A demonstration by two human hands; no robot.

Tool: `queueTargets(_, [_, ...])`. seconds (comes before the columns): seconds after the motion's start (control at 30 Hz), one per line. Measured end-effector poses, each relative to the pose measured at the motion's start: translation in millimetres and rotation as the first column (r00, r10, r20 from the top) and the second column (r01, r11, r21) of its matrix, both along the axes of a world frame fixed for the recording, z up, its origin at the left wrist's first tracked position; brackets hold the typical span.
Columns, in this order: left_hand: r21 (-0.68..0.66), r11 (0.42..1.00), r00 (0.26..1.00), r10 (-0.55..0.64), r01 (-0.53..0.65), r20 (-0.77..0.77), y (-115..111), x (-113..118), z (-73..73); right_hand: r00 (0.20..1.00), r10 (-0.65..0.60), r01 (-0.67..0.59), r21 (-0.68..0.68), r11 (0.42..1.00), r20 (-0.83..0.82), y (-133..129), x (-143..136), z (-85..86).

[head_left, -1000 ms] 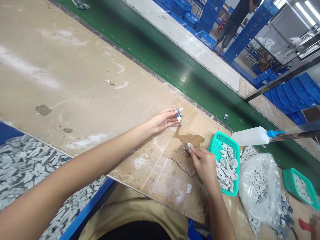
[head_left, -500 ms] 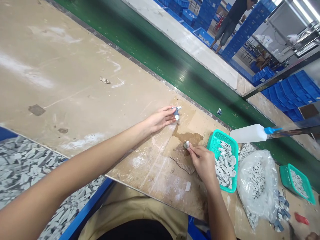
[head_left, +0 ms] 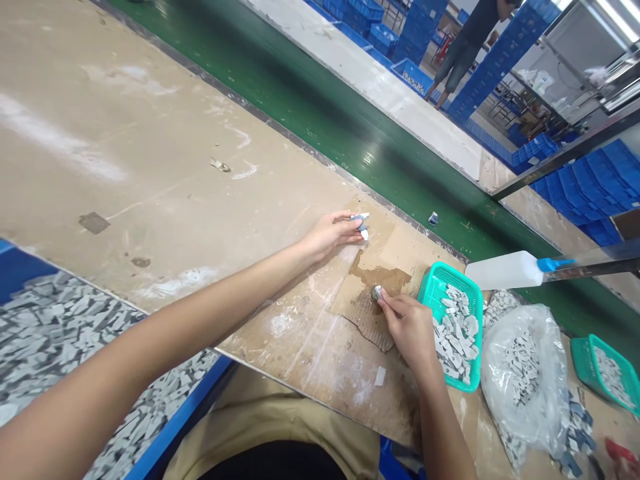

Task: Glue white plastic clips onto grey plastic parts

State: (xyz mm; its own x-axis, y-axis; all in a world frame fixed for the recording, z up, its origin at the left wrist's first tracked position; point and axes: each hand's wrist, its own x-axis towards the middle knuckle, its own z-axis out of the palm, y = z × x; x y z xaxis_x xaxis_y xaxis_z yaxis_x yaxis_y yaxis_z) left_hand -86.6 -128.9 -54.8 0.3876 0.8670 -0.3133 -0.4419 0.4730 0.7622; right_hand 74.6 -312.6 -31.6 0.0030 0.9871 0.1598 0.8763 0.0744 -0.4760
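Note:
My left hand (head_left: 336, 233) is closed on a small blue-grey and white piece (head_left: 361, 225), held just above the table at the cardboard's upper left. My right hand (head_left: 406, 320) pinches a small white piece (head_left: 379, 292) over the wet brown patch on the cardboard (head_left: 373, 320). Fingers partly cover both pieces. Right of that hand stands a green basket (head_left: 480, 320) holding pale grey pieces.
A white bottle (head_left: 505, 269) with a blue tip lies behind the basket. Further right are a plastic bag of pieces (head_left: 525, 373) and a second green basket (head_left: 583, 363). A green belt (head_left: 300, 120) runs behind the table. Someone stands beyond.
The whole view has shifted slightly, and a piece on the green belt sits further left. The fingers of my left hand have moved around their piece. My right hand keeps its pinch.

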Motion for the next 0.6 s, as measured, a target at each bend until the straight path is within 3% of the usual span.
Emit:
queueTargets(0.1, [0.254, 0.966, 0.968, 0.014, 0.052, -0.252, 27, 13, 5.7, 1.0, 0.014, -0.014, 0.008, 1.0, 0.001, 0, 1, -1.4])
queueTargets(0.17, [0.45, 0.878, 0.838, 0.118, 0.162, -0.533, 57, 24, 11.8, 1.0, 0.019, -0.019, 0.022, 1.0, -0.005, 0, 1, -2.3])
queueTargets(0.23, [0.536, 0.802, 0.656, 0.258, 0.265, -0.71, 89, 35, 17.9, 1.0, 0.016, -0.015, 0.039, 0.999, -0.024, 0, 1, -2.8])
queueTargets(0.33, [0.552, 0.778, 0.501, 0.363, 0.3, -0.785, 129, 49, 24.5, 0.999, 0.006, -0.003, 0.058, 0.998, -0.051, 1, 0, -2.6])
queueTargets(0.43, [0.583, 0.732, 0.382, 0.456, 0.354, -0.804, 149, 68, 27.0, 1.0, 0.002, 0.0, 0.076, 0.997, -0.031, 1, -2, -2.3])
queueTargets(0.53, [0.588, 0.559, 0.364, 0.468, 0.585, -0.806, 150, 97, 26.7, 1.0, -0.013, 0.012, 0.1, 0.995, 0.014, 2, -3, -4.7])
queueTargets(0.6, [0.562, 0.413, 0.443, 0.353, 0.717, -0.824, 145, 122, 25.4, 1.0, -0.021, 0.019, 0.1, 0.995, 0.018, 2, -3, -7.6])
